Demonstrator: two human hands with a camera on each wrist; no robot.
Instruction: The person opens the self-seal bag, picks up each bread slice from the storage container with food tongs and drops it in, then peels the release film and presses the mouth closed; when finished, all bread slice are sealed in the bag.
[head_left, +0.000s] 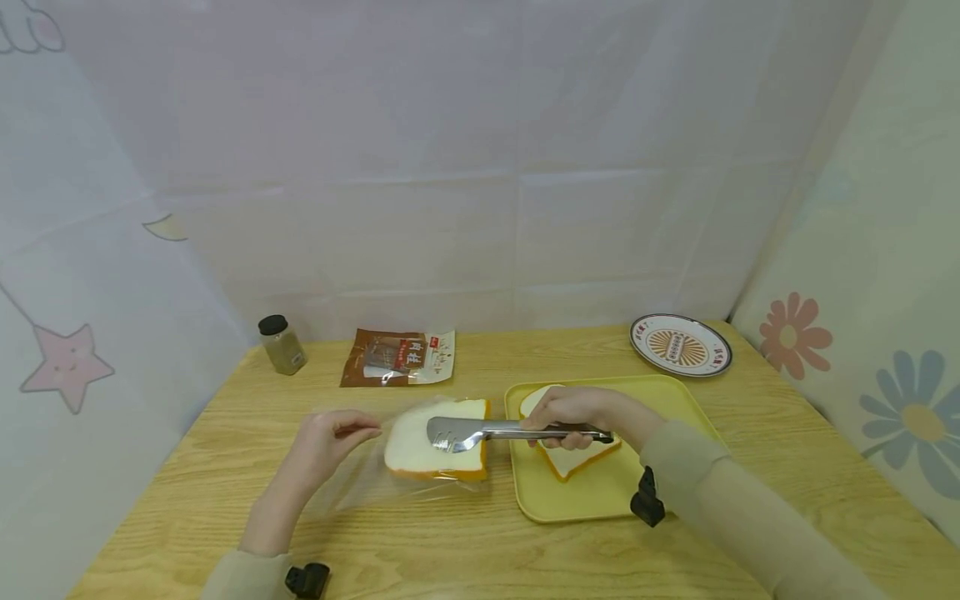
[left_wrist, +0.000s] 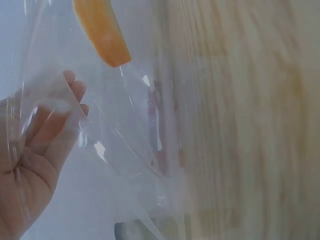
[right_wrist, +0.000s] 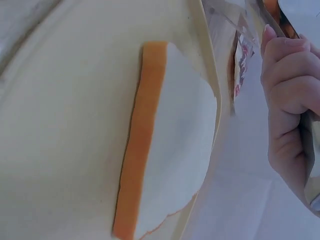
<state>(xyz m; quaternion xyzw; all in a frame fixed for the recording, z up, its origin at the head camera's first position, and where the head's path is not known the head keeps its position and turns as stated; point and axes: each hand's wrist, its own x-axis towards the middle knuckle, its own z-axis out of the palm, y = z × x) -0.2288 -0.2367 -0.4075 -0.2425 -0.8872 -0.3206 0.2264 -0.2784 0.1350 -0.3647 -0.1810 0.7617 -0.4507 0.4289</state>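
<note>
My left hand [head_left: 330,446] pinches the edge of a clear plastic bag [head_left: 356,479] between thumb and fingers. Inside the bag lies thick white bread [head_left: 408,442] with an orange-brown crust; its crust also shows through the film in the left wrist view. With my right hand [head_left: 573,412] I grip metal tongs [head_left: 506,430], their head over the bagged bread. Whether the tongs' tips touch or clasp the bread, I cannot tell. Beneath my right hand, another bread slice [head_left: 573,460] lies on a yellow tray [head_left: 558,504], partly hidden in the head view.
Behind the bag lies a brown and white food packet [head_left: 397,358]. A jar with a black lid [head_left: 283,346] stands at the back left. A round patterned plate [head_left: 680,345] is at the back right, beyond the tray. Patterned cloth walls border the wooden table [head_left: 420,550].
</note>
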